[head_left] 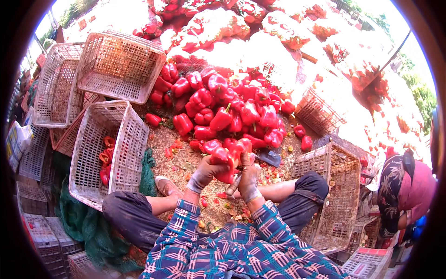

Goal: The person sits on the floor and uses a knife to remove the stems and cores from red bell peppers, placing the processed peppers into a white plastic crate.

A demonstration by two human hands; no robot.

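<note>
A red bell pepper [224, 162] is held between my two hands, in front of a heap of red bell peppers [237, 108]. My left hand [205, 173] grips its left side. My right hand [248, 178] is at its right side, with the handle of a tool [233, 185] pointing down from the palm; the tool's other end is hidden. Pepper scraps [174, 148] lie on the ground between my crossed legs and the heap. A dark flat blade-like piece [269, 158] rests at the heap's near edge.
To the left, a plastic crate [130, 150] holds a few red pepper pieces [107, 157], with more crates [122, 66] beyond. Another crate [336, 198] stands by my right knee. Green netting [90, 230] lies at the lower left. A co-worker [404, 191] is at the far right. Filled mesh sacks [216, 28] lie behind.
</note>
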